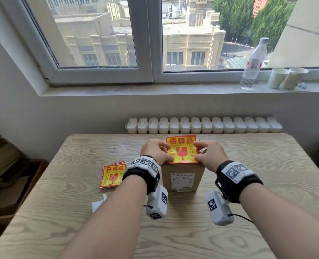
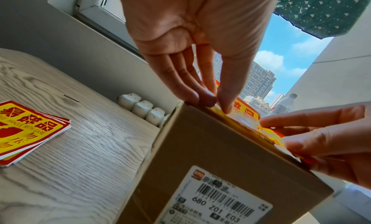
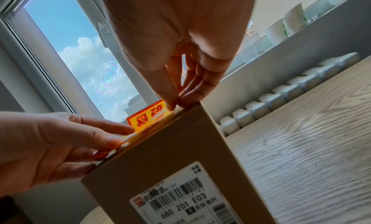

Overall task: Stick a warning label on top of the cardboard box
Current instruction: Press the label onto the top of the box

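Note:
A brown cardboard box [image 1: 183,176] with a white shipping label on its front stands upright on the wooden table [image 1: 248,165]. A yellow and red warning label [image 1: 182,150] lies over the box's top. Its near edge sits at the box's front edge, and in the right wrist view its far end [image 3: 146,117] stands raised. My left hand [image 1: 170,152] pinches the label's left edge between thumb and fingers. My right hand [image 1: 196,151] pinches its right edge the same way. In the wrist views both hands' fingertips [image 2: 206,98] [image 3: 188,97] sit at the top edges of the box [image 2: 210,148].
A stack of the same warning labels [image 1: 113,175] lies on the table left of the box, with a white slip of paper [image 1: 98,203] nearer me. A radiator [image 1: 203,125] runs behind the table. A water bottle [image 1: 253,64] and paper cups [image 1: 286,77] stand on the window sill.

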Demonstrator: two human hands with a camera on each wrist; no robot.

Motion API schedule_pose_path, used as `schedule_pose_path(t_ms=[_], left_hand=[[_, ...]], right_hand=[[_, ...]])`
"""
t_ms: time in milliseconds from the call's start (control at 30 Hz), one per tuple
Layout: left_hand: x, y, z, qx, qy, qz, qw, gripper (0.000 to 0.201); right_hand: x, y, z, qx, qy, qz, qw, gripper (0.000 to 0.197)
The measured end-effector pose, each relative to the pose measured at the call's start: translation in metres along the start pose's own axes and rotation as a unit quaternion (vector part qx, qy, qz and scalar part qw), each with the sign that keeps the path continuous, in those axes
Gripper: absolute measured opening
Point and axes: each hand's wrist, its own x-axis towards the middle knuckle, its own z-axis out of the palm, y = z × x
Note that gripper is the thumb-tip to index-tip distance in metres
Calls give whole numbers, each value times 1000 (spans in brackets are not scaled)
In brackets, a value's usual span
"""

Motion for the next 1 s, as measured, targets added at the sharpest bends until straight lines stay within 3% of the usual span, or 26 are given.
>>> schedule_pose_path(t_ms=[267,433,566,733,833,999], left_hand=[[-1,2,1,73,11,20,997,54],[2,9,2,106,16,85,991,49],[4,13,9,149,-4,92,985,53],[11,3,3,90,-48,55,993,58],[16,-3,-6,62,-23,39,997,55],[22,10,-1,59,-6,75,995,41]], right_hand=[[0,2,0,-40,-9,6,999,57],[0,-3,2,-157,25,-41,986,54],[7,-6,9,-222,-39,-49,973,59],[8,-2,9,-172,-45,-22,984,60],[9,0,6,-146,-27,-16,989,59],[16,-10,13,-136,-39,-19,990,55]])
